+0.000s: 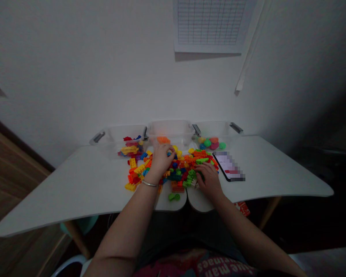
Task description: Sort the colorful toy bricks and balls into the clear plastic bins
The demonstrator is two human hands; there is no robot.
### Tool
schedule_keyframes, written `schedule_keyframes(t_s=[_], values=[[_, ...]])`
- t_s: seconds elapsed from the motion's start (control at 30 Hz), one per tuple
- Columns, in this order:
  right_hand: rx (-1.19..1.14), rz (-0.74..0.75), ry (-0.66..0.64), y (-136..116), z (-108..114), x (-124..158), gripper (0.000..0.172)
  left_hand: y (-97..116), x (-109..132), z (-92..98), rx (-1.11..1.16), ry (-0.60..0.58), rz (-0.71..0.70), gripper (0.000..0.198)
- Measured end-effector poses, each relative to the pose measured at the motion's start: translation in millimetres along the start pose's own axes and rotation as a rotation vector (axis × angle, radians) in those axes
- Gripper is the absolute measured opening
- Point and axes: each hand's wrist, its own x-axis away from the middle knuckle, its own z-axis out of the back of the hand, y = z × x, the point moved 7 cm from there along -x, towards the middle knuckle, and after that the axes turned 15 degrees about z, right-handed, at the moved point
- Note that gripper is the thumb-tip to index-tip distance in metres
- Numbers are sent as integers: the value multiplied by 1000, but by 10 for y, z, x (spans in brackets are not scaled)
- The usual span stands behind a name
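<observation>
A heap of colourful toy building bricks (177, 175) lies in the middle of the white table. Over its back part is my left hand (162, 157), fingers curled toward the thumb; whatever they may hold is hidden. My right hand (210, 180) rests at the heap's right side, thumb and fingers apart around green bricks (191, 177), with no brick visibly gripped. Near the front edge lies a separate light-green piece (173, 197). Just behind my left hand, an orange piece (163, 140) shows in the middle clear plastic bin (170, 127).
Along the wall, a left clear bin (112, 144) holds mixed coloured pieces, and a right clear bin (227, 134) holds several coloured balls (210, 143). A phone (229, 166) lies right of the heap. The table's front edge (127, 212) has a curved notch before my body.
</observation>
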Motion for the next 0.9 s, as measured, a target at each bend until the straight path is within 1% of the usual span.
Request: schedule_keyframes(t_s=[0.03,0.1,0.13,0.2,0.3,0.33,0.4,0.5,0.63,0.77,0.83,0.9], values=[[2,-4,2,1,2,1,20,-59,-42,104,67,52,21,11],[3,-14,6,0,8,2,20,-204,-95,353,149,215,65,11],[1,-17,7,-2,11,1,20,-283,-108,473,163,295,89,11],[-4,-22,8,-8,17,-3,21,-446,-131,672,140,408,153,13],[-6,-24,13,-17,26,-9,21,-712,-168,908,55,520,314,23],[-7,-24,14,-19,28,-10,21,-784,-183,967,24,539,350,26],[-8,-23,14,-19,28,-9,21,-884,-227,1044,-32,533,372,28],[-12,-18,9,-15,17,-7,21,-971,-300,1074,-94,473,341,27],[-15,-15,5,-7,4,-7,22,-1020,-366,983,-190,372,268,30],[-15,-18,9,-7,1,-8,22,-1111,-374,832,-319,296,316,35],[-14,-17,12,-8,2,-7,22,-1145,-360,779,-353,281,336,38],[-12,-15,14,-10,4,-7,21,-1148,-342,746,-369,276,319,39]])
